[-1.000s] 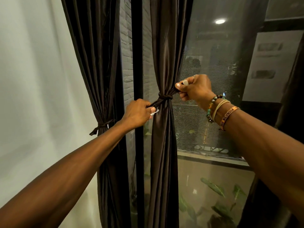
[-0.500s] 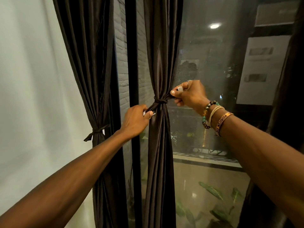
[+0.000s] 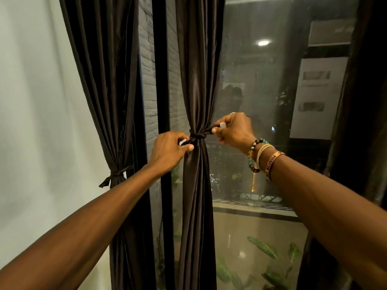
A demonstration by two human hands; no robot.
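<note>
Both arms reach out fwd, so start w/ the hands. Your left hand has its fingers curled tight, pinching the left end of the tie. Your right hand pinches the right end the same way, thumb & fingers closed on the strip. The hands sit either side of the knot, left a bit lower, right a bit higher, w/ each end stretched straight out from it. That reads like you're pulling opposite ways to cinch it. Bracelets sit on the right wrist, clear of the fabric.

The tie wraps the curtain & bunches it into a narrow waist, so it hangs as a tight column & leaves the window open to view. Just left, behind your left hand, is the dark frame post. Further left, a 2nd curtain is already cinched w/ a 2nd tie, lower down. Beyond the glass there are leaves below & a round light up top.
</note>
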